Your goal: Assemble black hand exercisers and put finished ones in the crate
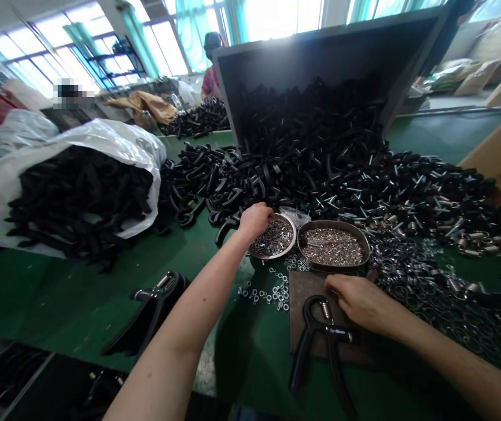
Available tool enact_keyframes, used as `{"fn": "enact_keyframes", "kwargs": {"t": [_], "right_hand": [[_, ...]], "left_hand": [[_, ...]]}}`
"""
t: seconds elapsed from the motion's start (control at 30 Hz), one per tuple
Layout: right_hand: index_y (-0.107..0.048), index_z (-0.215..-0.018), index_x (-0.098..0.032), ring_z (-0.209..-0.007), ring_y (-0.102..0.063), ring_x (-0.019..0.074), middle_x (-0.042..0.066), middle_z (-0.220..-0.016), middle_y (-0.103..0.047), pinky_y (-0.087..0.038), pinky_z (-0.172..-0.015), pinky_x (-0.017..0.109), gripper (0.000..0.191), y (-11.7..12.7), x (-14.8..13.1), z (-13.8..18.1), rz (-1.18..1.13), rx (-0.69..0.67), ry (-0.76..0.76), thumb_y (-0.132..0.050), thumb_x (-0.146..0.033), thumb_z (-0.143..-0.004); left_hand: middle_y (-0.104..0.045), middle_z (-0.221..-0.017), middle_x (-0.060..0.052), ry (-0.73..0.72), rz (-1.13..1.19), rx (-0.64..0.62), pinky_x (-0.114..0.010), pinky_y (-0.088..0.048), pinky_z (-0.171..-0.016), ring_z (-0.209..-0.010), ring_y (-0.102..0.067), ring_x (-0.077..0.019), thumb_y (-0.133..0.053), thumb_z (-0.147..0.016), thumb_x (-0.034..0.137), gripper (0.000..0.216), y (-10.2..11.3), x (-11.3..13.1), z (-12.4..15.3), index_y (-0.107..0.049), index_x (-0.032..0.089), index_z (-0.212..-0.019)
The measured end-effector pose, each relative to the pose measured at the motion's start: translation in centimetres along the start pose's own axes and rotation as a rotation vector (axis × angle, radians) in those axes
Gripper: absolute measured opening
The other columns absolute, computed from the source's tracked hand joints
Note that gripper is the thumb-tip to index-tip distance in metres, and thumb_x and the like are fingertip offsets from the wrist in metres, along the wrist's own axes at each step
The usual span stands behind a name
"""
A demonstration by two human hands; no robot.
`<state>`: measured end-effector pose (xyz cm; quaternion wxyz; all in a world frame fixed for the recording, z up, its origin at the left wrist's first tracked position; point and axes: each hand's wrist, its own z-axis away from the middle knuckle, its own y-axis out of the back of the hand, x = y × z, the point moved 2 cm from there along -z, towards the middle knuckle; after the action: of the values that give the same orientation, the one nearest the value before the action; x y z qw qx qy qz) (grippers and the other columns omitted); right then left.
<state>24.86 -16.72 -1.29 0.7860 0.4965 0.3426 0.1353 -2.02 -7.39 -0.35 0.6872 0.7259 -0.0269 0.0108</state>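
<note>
My left hand (255, 219) reaches forward over the round metal dish (287, 248) of small screws, fingers curled down into it; what they pinch is hidden. My right hand (358, 299) rests closed on the top of a black hand-grip exerciser (320, 345), which lies on a brown board (298, 286) near the table's front edge. An oval metal tray (362, 234) of small metal parts sits just beyond my right hand. Loose washers (272, 292) lie scattered between the dish and the board.
A huge heap of black plastic handles (311, 158) spills from a tipped grey bin (320, 52). Springs and rings (434, 280) cover the right side. A white bag of handles (79, 193) lies left; finished grippers (154, 304) lie near left. A person (210, 64) works far back.
</note>
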Motion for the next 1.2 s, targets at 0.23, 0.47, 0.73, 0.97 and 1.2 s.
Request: {"fn": "enact_keyframes", "kwargs": {"t": [0.23,0.47,0.73,0.97,1.2], "right_hand": [[-0.06,-0.087,-0.017,-0.088,-0.061,0.0213,0.008,-0.093,-0.066,-0.043,-0.077,0.032,0.029,0.1,0.2,-0.1,-0.011,-0.006,0.001,-0.038,-0.005,-0.073],[-0.059,-0.087,-0.018,-0.078,-0.063,0.0195,0.006,-0.082,-0.067,-0.047,-0.071,0.032,0.02,0.7,0.7,0.3,-0.194,0.101,-0.052,-0.044,-0.012,-0.076],[-0.056,-0.094,-0.019,-0.07,-0.065,0.0168,0.004,-0.08,-0.067,-0.052,-0.065,0.031,0.018,-0.6,1.0,1.1,-0.849,0.27,-0.099,-0.053,-0.03,-0.08],[-0.058,-0.08,-0.02,-0.078,-0.06,0.0169,0.002,-0.081,-0.064,-0.044,-0.073,0.031,0.01,-1.7,-0.1,0.9,-0.392,0.283,0.03,-0.048,-0.019,-0.083],[-0.054,-0.081,-0.017,-0.08,-0.055,0.0181,0.006,-0.083,-0.06,-0.041,-0.07,0.028,0.014,-2.8,-1.1,0.8,-0.024,0.271,0.102,-0.043,-0.011,-0.085]], "left_hand": [[-0.063,-0.1,-0.014,-0.035,-0.009,-0.051,-0.032,-0.045,-0.083,-0.099,-0.059,-0.0242,-0.047,-0.081,0.011,0.025,-0.8,1.5,-1.6,-0.069,0.013,-0.092],[-0.061,-0.107,-0.014,0.04,0.099,0.006,-0.032,-0.044,-0.085,-0.104,-0.057,-0.0235,-0.047,-0.082,0.011,0.023,0.2,1.1,-0.5,-0.062,0.014,-0.1],[-0.064,-0.089,-0.004,0.128,0.953,-0.038,-0.022,-0.046,-0.062,-0.068,-0.057,-0.0093,-0.046,-0.087,0.019,0.031,0.0,3.5,8.0,-0.054,0.02,-0.117],[-0.067,-0.08,-0.005,0.369,1.774,-0.308,-0.02,-0.04,-0.055,-0.061,-0.057,-0.0094,-0.072,-0.067,0.034,0.03,-3.5,8.0,17.6,-0.06,0.015,-0.088],[-0.063,-0.068,-0.001,0.257,1.369,-0.224,-0.024,-0.041,-0.061,-0.064,-0.056,-0.0136,-0.066,-0.073,0.032,0.014,-4.5,9.8,19.7,-0.064,0.017,-0.072]]}}
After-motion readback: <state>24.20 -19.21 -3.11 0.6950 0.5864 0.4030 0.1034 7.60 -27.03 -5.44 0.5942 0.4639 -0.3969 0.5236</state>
